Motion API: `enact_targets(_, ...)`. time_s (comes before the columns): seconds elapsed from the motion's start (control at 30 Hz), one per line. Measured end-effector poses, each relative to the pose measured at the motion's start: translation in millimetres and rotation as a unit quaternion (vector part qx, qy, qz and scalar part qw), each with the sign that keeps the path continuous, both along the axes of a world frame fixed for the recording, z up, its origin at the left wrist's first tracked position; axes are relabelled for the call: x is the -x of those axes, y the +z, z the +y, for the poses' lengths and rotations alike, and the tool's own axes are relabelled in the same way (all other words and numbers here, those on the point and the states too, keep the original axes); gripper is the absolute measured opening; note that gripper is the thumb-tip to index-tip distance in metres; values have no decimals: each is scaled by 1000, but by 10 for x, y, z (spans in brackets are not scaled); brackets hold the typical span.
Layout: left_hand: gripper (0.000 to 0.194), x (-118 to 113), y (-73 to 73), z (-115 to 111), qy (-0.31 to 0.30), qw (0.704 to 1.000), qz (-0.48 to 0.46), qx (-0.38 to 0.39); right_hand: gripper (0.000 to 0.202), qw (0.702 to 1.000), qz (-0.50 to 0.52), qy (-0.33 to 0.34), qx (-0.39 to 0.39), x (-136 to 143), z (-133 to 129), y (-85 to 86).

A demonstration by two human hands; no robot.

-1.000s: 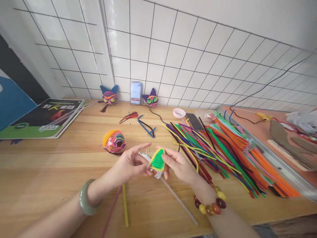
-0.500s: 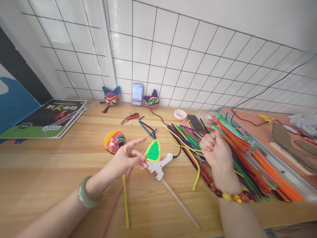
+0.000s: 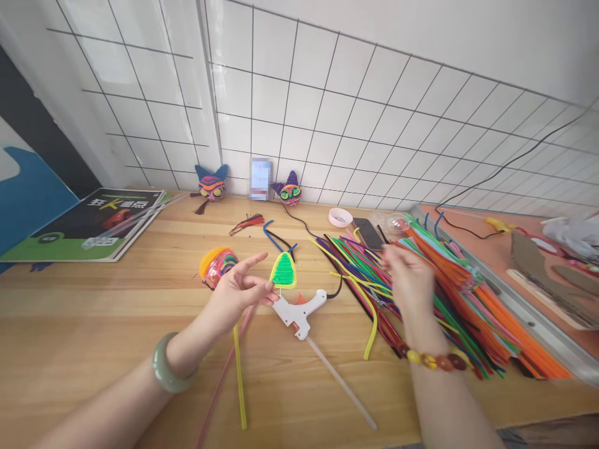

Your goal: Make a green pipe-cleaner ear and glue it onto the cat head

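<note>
Glue gun lies on the table, between its middle and near edge. Just beyond the gun's front end is the green piece, bordered in yellow, held up by one lower corner between thumb and finger of the left hand. Well apart, the right hand is curled and blurred above the fuzzy stems; whether it grips anything cannot be told. A light pinch on the border should spare the green rows from crushing, and the skin is best kept off the gun's tip, which may be hot.

At the table's far left corner, a booklet bears large characters, white and yellow, too skewed to read. The propped phone's screen is pixelated; no brand shows legibly.
</note>
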State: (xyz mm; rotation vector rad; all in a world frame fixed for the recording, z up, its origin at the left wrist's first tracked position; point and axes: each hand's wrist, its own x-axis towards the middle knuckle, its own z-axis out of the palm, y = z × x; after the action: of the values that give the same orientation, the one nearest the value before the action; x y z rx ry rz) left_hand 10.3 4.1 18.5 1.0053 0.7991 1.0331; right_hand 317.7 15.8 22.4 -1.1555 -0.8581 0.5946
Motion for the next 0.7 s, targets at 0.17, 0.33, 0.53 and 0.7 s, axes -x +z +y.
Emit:
enact_targets(0.17, 72, -50, 20, -42, -6, 999, 35, -11, 20, 916, -336, 216, 19, 647, -101, -104)
enact_targets(0.33, 71, -83, 26, -63, -15, 999, 37, -11, 10, 928, -312, 202, -25, 746, -178, -79)
enact_targets(0.53, 72, -89, -8, -58, -20, 999, 40, -2, 30, 933, -296, 205, -12, 730, -254, -46)
enact_targets(0.7, 73, -89, -13, -54, -17, 999, 42, -5, 29, 926, -311, 213, 7, 750, -255, -83)
